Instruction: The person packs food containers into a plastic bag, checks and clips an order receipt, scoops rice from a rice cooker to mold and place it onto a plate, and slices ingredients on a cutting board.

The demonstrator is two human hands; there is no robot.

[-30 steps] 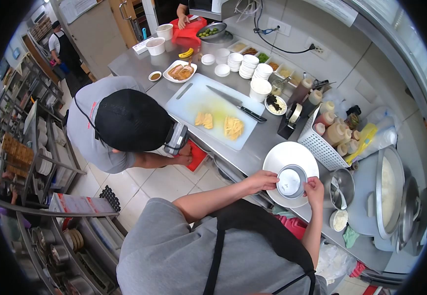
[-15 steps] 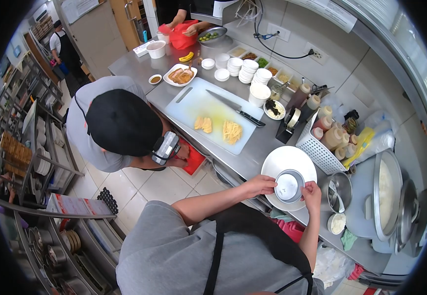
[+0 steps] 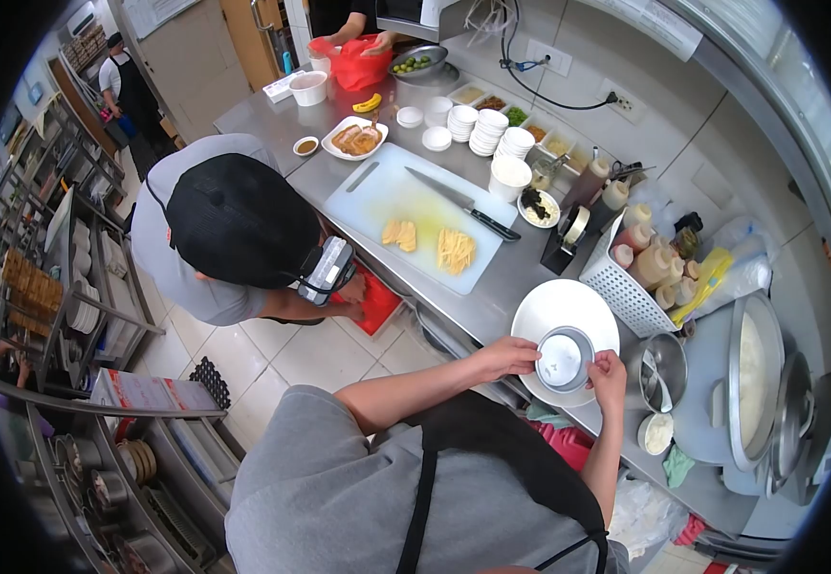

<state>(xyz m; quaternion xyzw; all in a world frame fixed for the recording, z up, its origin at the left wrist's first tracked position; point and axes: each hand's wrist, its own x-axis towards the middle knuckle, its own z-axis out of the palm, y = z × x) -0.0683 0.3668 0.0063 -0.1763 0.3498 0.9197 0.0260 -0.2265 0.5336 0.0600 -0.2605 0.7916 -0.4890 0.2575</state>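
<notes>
My left hand (image 3: 509, 357) and my right hand (image 3: 608, 377) pinch opposite sides of a round grey metal mould (image 3: 585, 354). It sits on or just over a large white plate (image 3: 567, 304); I cannot tell if it touches. Its inside looks white with small grey marks, and whether it has a base is unclear. To the right of my right hand is a steel bowl (image 3: 676, 362) with a spoon in it. A small tub of white food (image 3: 656, 433) stands below that bowl.
A cutting board (image 3: 377, 201) holds a knife (image 3: 454, 199), yellow slices and strips. Sauce bottles fill a white basket (image 3: 614, 287). A big pot of rice (image 3: 748, 383) stands right. A co-worker in a black cap (image 3: 229, 220) bends over a red container (image 3: 373, 304) at left.
The view has shifted slightly. My hands keep their hold on the mould over the plate. The co-worker's head has turned or moved a little.
</notes>
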